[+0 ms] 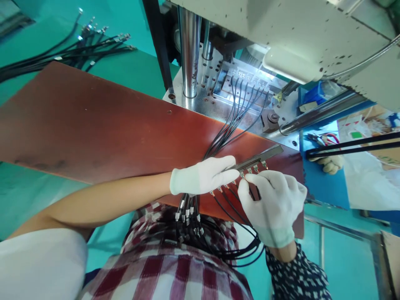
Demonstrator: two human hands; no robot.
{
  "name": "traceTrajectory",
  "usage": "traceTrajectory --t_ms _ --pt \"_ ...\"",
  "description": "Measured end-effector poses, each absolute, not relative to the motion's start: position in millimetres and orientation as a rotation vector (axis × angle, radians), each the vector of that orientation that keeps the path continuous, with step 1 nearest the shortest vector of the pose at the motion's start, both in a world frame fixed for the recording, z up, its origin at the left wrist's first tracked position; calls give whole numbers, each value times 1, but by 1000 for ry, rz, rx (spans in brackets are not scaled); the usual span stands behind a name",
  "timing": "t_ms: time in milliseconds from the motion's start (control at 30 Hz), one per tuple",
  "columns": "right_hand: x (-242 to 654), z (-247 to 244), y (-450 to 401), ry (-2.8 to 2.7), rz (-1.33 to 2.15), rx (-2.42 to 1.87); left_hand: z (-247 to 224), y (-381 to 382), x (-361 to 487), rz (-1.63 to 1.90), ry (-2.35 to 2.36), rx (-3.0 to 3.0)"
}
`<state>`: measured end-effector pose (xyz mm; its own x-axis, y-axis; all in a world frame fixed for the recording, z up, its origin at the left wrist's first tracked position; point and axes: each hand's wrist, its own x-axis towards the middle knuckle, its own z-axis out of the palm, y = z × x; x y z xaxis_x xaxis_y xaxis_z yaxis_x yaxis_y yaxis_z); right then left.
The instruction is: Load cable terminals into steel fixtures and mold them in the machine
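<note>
My left hand point(208, 175), in a white glove, has its thumb and fingers on either side of the left end of a grey metal bar point(262, 158), gripping it. Small metal connectors point(256, 168) on black cables sit in a row along the bar's near edge. My right hand point(271, 204), also gloved, is closed with thumb and index finger pinched at one connector point(242, 175) in that row. The fingertips partly hide it. Black cables point(229, 204) run from the row down towards my lap, where more cable ends point(189, 212) lie bunched.
A brown board point(125, 129) spans the work area. Behind it stands a press with steel posts point(189, 54); several cables point(237, 112) lead from its lit fixture point(243, 83) across the board. A cable bundle point(90, 48) lies at upper left. Pliers point(325, 139) and a glove point(331, 163) are at right.
</note>
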<state>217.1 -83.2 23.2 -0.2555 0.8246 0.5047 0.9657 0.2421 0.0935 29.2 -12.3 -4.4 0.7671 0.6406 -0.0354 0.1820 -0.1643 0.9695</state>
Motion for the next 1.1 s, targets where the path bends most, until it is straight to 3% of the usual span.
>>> traceTrajectory --t_ms 1100 --pt "193 24 -87 -2360 -351 -1606 -5 -13 29 523 647 1731"
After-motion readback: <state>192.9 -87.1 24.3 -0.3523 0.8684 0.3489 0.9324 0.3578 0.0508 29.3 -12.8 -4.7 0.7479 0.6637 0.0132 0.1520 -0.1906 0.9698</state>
